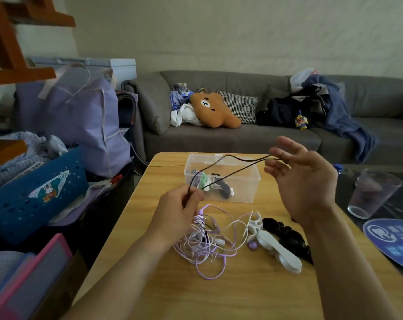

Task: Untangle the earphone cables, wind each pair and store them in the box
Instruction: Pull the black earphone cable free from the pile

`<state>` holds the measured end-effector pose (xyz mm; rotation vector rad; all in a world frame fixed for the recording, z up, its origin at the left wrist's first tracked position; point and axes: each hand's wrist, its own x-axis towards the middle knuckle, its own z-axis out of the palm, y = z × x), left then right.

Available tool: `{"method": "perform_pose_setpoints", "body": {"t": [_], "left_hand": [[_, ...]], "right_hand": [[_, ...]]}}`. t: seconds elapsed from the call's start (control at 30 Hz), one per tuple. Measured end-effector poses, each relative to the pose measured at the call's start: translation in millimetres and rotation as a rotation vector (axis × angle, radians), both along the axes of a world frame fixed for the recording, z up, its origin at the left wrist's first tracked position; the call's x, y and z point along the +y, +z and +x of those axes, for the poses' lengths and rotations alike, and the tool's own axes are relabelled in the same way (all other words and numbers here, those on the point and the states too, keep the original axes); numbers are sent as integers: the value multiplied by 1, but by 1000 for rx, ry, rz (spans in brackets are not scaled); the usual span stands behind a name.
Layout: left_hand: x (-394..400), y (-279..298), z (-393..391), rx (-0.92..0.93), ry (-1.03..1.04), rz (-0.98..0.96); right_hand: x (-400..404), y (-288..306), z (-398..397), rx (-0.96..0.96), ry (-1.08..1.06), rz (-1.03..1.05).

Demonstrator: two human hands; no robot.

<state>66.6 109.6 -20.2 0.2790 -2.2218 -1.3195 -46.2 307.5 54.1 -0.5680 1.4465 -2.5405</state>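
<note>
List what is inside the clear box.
The box holds a green-and-white wound bundle and a dark bundle. The black cable crosses in front; anything beneath them is hidden.

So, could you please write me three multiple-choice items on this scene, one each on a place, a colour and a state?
1. Where is the clear box?
A. on the sofa
B. on the table, beyond the tangle
C. in the blue basket

2. What colour is the cable stretched between the hands?
A. black
B. purple
C. white

3. How does the left hand hold that cable?
A. flat and open beneath it
B. not touching it
C. fingers curled round it

Answers:
1. B: the box stands on the wooden table, past the tangle of purple and white cables.
2. A: the black cable runs from the left hand up to the right hand.
3. C: the left hand's fingers close on the cable, while the right hand pinches its far end at the fingertips.
</note>
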Motion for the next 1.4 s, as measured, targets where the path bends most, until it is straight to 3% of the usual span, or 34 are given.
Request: {"method": "perform_pose_setpoints", "body": {"t": [0.1, 0.23, 0.3, 0.37, 0.5, 0.67, 0.8, 0.93, 1.1, 1.23, 1.4], "left_hand": [[-1, 3, -1, 18, 28, -83], [1, 2, 1, -27, -51, -153], [3, 0, -1, -59, -79, -189], [6, 1, -2, -81, -112, -235], [4, 4, 1, -152, -214, -251], [3, 0, 3, -195, -189, -269], [-1, -1, 4, -186, -159, -325], [-3, -4, 5, -188, -163, -346], [-1, -4, 6, -132, -137, -327], [-1, -7, 5, -156, -111, -304], [-1, -12, 4, -256, -160, -294]], "right_hand": [[-5, -2, 4, 19, -121, 223], [-14, -8, 18, 447, -300, 932], [-24, -11, 30, 712, -232, 1153], [-39, -14, 47, 877, -58, 1194], [-56, -23, 62, 873, 258, 1219], [-46, -25, 48, 705, 214, 1391], [-35, -19, 39, 754, 248, 1343], [-21, -13, 30, 714, 39, 1223], [-11, -9, 26, 626, -203, 891], [-13, -5, 31, 595, -279, 688], [-18, -7, 29, 77, -139, 233]]}}
